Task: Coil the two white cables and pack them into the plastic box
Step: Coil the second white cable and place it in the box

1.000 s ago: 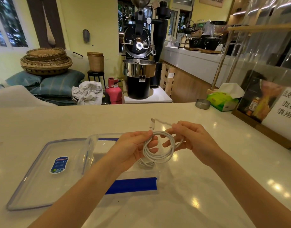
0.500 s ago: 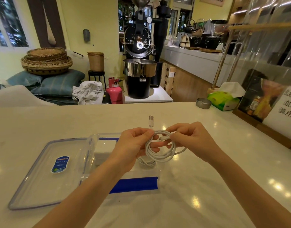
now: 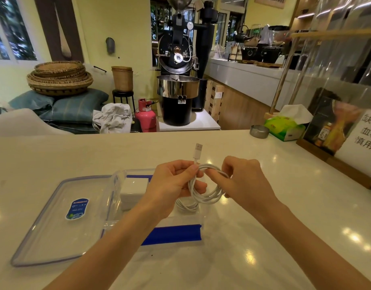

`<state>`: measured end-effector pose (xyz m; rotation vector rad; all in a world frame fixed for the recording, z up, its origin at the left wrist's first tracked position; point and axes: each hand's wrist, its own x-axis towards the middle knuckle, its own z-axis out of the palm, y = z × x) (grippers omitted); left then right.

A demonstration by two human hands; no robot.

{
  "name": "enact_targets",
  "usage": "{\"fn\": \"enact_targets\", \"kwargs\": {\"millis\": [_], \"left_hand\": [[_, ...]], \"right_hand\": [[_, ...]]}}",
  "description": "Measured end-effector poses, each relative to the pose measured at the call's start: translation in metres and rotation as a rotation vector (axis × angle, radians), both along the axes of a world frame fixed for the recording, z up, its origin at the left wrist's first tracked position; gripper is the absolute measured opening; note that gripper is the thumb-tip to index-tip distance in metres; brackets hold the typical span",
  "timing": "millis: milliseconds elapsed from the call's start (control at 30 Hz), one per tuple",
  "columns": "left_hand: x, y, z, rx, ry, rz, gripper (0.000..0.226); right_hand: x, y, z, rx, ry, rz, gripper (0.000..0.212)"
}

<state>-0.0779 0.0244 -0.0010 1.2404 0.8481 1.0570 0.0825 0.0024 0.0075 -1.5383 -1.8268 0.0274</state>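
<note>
Both hands hold a coiled white cable (image 3: 203,195) above the right end of a clear plastic box (image 3: 117,185) with blue clips. My left hand (image 3: 172,185) pinches the top of the coil, and the USB plug (image 3: 197,150) sticks straight up from it. My right hand (image 3: 243,181) grips the coil's right side with a finger through the loop. Inside the box lie a second coiled white cable (image 3: 186,206), partly hidden by my left hand, and a white charger block (image 3: 134,190).
The box's clear lid (image 3: 54,222) with a blue sticker lies flat to the left of the box. At the far right of the white counter stand a small metal dish (image 3: 259,131), a green tissue pack (image 3: 285,127) and a framed sign (image 3: 348,130).
The loose cable end has been wound in; the plug has swung from pointing right to standing upright. My right hand has moved in closer to the coil.
</note>
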Motion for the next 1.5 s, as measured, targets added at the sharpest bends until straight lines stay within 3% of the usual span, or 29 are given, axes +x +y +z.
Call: {"fn": "enact_targets", "kwargs": {"millis": [100,267,400,533,700,833,933,1000,1100,1333,1400,1500], "left_hand": [[-0.002,0.0,0.002,-0.026,-0.01,-0.048,0.015],[-0.001,-0.002,0.003,-0.091,0.005,-0.127,0.016],[-0.002,-0.002,0.002,-0.096,-0.004,-0.113,0.019],[-0.005,0.0,0.002,-0.11,-0.037,-0.081,0.014],[-0.008,0.0,0.004,-0.184,-0.058,-0.125,0.015],[-0.01,-0.001,0.006,-0.229,-0.062,-0.155,0.017],[-0.012,-0.001,0.008,-0.243,-0.089,-0.155,0.018],[-0.015,-0.001,0.009,-0.241,-0.107,-0.132,0.018],[-0.023,-0.001,0.009,-0.216,-0.095,-0.073,0.018],[-0.056,-0.004,0.004,-0.211,-0.067,0.134,0.019],[-0.064,-0.005,0.002,-0.171,0.014,0.187,0.019],[-0.076,-0.002,0.001,-0.035,0.314,0.255,0.014]], "right_hand": [[0.0,0.003,-0.001,-0.075,0.051,0.072,0.018],[0.007,0.009,0.009,-0.511,0.588,0.344,0.006],[0.014,0.012,0.012,-0.741,0.8,0.504,0.019],[0.011,0.015,0.014,-0.752,0.894,0.458,0.033],[0.006,0.017,0.011,-0.655,0.786,0.353,0.045],[0.001,0.022,0.013,-0.634,0.739,0.319,0.042],[-0.003,0.026,0.015,-0.632,0.738,0.395,0.043],[-0.006,0.027,0.017,-0.647,0.731,0.483,0.038],[-0.009,0.033,0.016,-0.709,0.649,0.525,0.012],[-0.021,0.043,0.011,-0.605,0.523,0.507,0.006],[-0.03,0.047,0.007,-0.588,0.48,0.531,0.009],[-0.043,0.054,0.002,-0.569,0.402,0.528,0.012]]}}
